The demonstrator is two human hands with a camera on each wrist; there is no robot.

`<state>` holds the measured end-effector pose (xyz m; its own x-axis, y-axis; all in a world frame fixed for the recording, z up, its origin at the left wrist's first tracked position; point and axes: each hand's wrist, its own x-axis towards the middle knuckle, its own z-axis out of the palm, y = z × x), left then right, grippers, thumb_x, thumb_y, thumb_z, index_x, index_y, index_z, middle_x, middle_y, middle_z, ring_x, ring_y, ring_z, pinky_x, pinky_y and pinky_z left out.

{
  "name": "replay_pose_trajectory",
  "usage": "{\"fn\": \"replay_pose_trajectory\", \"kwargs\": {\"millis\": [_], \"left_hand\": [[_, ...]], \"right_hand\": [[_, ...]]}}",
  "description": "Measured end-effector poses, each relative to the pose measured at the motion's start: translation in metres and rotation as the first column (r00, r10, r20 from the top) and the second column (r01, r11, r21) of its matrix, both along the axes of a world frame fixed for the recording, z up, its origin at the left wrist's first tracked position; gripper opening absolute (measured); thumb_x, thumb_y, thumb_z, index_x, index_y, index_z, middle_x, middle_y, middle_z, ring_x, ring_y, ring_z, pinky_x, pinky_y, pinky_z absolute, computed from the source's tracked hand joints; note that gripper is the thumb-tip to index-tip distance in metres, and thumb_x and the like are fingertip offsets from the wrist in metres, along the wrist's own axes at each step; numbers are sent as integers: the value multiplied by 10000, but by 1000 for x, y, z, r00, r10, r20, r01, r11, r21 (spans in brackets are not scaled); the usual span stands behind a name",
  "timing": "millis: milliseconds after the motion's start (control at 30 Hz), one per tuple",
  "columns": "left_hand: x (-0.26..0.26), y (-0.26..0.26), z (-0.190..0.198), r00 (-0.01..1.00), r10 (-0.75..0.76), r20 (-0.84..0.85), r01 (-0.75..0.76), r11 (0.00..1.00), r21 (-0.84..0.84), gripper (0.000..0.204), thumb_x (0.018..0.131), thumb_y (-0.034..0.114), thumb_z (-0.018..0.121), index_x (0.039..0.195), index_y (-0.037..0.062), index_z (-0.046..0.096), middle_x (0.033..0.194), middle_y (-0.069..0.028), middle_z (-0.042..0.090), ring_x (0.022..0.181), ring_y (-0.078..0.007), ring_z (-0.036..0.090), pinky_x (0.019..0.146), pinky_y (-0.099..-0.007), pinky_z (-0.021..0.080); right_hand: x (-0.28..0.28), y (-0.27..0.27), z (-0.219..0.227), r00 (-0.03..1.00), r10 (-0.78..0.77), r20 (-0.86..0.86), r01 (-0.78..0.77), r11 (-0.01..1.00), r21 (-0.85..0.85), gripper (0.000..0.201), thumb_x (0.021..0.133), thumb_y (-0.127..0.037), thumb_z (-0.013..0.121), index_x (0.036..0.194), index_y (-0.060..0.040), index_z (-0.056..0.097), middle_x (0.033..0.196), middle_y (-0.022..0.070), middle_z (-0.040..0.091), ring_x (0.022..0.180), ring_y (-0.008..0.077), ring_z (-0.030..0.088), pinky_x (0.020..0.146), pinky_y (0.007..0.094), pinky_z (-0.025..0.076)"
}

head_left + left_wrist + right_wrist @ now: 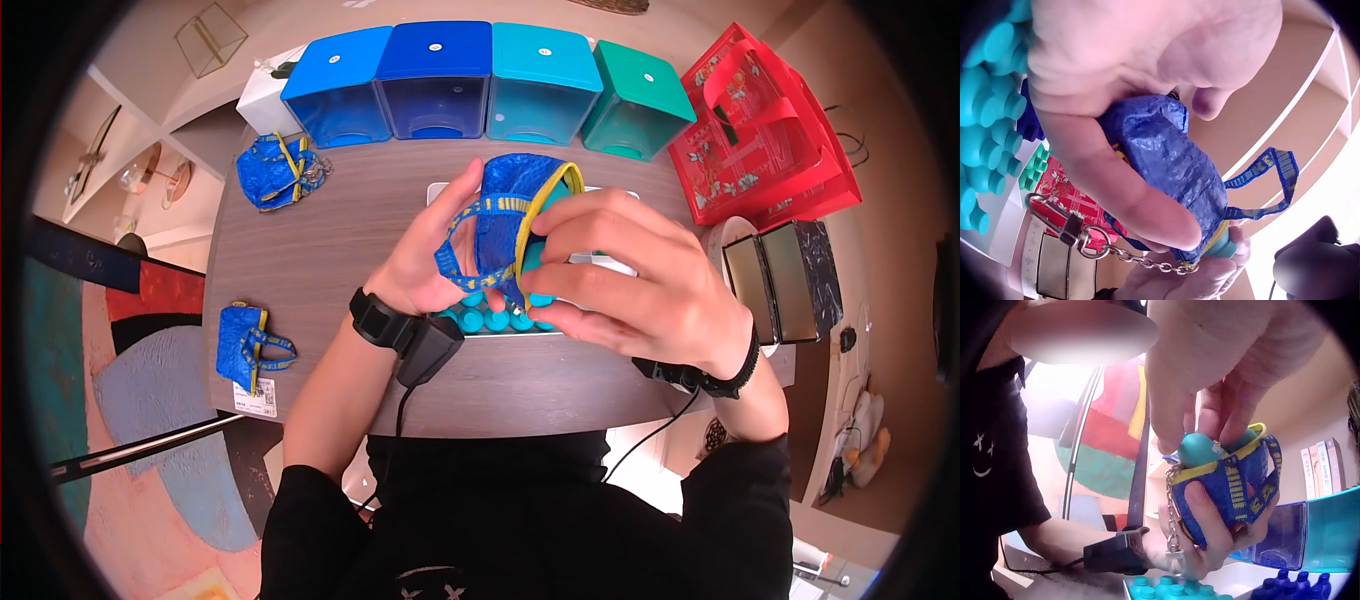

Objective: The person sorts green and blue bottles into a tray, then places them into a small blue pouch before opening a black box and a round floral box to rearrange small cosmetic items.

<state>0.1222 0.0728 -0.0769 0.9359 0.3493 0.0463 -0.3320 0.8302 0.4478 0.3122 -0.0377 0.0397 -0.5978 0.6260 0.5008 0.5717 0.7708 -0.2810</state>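
Note:
My left hand (pixel 410 265) holds a small blue bag (pixel 500 240) with yellow trim and patterned straps, tipped so its mouth faces my right hand (pixel 640 270). A metal chain with a clasp (pixel 1071 230) hangs from the bag. At the mouth, the right fingers pinch a smooth, rounded teal piece (pixel 1199 450), partly inside the bag. More teal shows deeper in the opening. Below both hands, several teal pieces (pixel 495 320) with round bodies and narrower ends fill part of a white tray (pixel 435 190). Dark blue pieces (pixel 1291 587) sit in it too.
Two more small blue bags, the back one (pixel 267 175) and the front one (pixel 240 345), lie at the left. Behind stand clear-fronted boxes with a light blue lid (pixel 340 45), a dark blue lid (pixel 437 50), teal and green. A red bag (pixel 740 130) stands at the right.

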Motion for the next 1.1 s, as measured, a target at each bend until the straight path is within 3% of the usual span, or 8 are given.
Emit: {"fn": "replay_pose_trajectory", "kwargs": {"millis": [67,200,267,567,633,867,967,1100], "left_hand": [[0,-1,0,1000,-4,-10,4,1000,-9,631,1036,558,355,1407,63,482,1235,-179,648,887,-306,722,508,-378,602],[-1,-1,3,998,-32,53,33,999,-36,628,1030,562,346,1427,89,458,1187,-182,665,809,-303,725,400,-376,562],[-4,-2,3,998,-26,53,29,998,-57,587,1043,507,350,1415,68,463,1160,-187,670,799,-302,725,417,-369,571],[-5,-4,-2,999,41,-29,-41,999,10,470,1060,372,397,1349,16,505,1134,-151,692,846,-265,727,508,-361,597],[-5,-4,-3,996,-17,90,16,1000,6,453,1062,355,405,1352,20,500,1138,-148,692,862,-265,725,518,-358,600],[-3,-4,-4,995,-16,94,18,1000,-23,453,1068,385,399,1355,48,499,1129,-121,696,899,-243,716,554,-352,593],[-2,-2,-4,988,1,153,12,996,-86,467,1085,368,306,1367,43,486,1133,-154,691,904,-274,710,614,-404,605],[-1,-1,2,995,48,93,-51,998,36,490,1054,435,429,1356,54,492,1148,-131,679,893,-244,707,600,-343,591]], "right_hand": [[0,4,-2,991,23,-131,-23,1000,1,286,671,-79,843,926,-30,723,951,93,618,965,302,658,762,400,549],[2,7,0,990,-30,-139,32,999,18,282,687,-57,820,944,-39,706,961,76,601,925,269,623,738,383,548],[3,7,-1,988,-100,-114,101,995,5,290,672,-56,842,939,-26,733,976,92,645,979,297,643,818,399,536],[-12,5,-4,979,-202,30,200,978,60,250,726,-41,799,960,-23,712,962,84,652,945,281,623,822,395,495],[-10,4,-5,982,-190,18,188,979,73,249,724,-63,783,960,-34,707,945,69,642,944,254,610,812,378,468],[-14,9,-10,977,-212,39,207,973,101,214,723,-80,764,921,-51,688,873,46,621,942,218,590,818,365,429],[-14,8,-9,971,-229,66,220,968,121,206,715,-72,763,901,-53,678,876,49,621,953,220,591,829,371,423],[-10,2,5,964,-264,28,256,953,164,244,709,-28,785,939,-43,707,876,55,658,893,259,622,803,374,474]]}}
